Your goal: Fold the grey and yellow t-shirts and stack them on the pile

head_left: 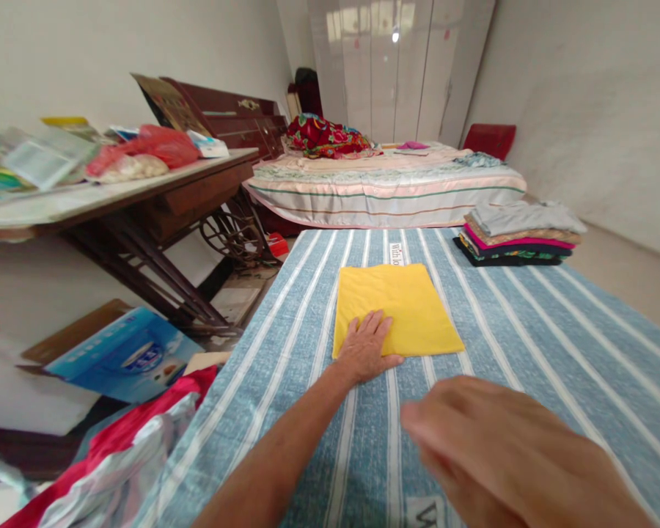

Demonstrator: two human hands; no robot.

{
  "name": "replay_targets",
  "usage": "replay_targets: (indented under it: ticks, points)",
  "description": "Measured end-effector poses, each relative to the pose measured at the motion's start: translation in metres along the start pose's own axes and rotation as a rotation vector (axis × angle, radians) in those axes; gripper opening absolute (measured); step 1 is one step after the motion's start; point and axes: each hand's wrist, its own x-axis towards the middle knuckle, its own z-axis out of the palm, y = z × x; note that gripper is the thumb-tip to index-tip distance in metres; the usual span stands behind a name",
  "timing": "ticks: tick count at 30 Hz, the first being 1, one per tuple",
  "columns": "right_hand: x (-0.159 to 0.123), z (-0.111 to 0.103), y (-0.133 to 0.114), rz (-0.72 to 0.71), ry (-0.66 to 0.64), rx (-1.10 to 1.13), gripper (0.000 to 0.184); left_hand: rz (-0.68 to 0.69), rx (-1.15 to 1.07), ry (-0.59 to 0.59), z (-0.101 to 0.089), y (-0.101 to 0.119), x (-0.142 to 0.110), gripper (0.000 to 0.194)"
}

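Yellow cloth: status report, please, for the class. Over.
Left hand spread on folded yellow cloth. Right hand blurred, off the cloth. Cloth flat on striped cover. Clothes stack apart, far right, not in the way.

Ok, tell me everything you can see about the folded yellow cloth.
The yellow cloth looks like plain, soft fabric, folded into a flat, roughly four-sided shape. It lies on the blue striped sheet, its far edge meeting a printed label. The left hand rests on its near left part, fingers spread. Whether it is a garment can't be told.
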Motion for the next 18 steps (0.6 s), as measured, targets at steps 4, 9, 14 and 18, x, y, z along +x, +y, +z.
replay_targets:
  ticks: [4,9,14,18]
  points:
    - [0.028,0.042,0.047,0.111,0.127,-0.166,0.027,0.025,0.081,0.048,-0.003,0.003,-0.012,0.060]
    - [0.020,0.088,0.102,0.253,-0.148,-0.419,0.027,0.046,0.155,0.057,-0.015,0.002,-0.034,0.042]
    - [0.021,0.099,0.112,0.246,-0.147,-0.469,0.033,0.045,0.248,0.039,-0.025,-0.004,-0.042,0.047]
    - [0.026,0.106,0.116,0.227,-0.117,-0.514,0.029,0.041,0.289,0.078,-0.022,-0.010,-0.040,0.045]
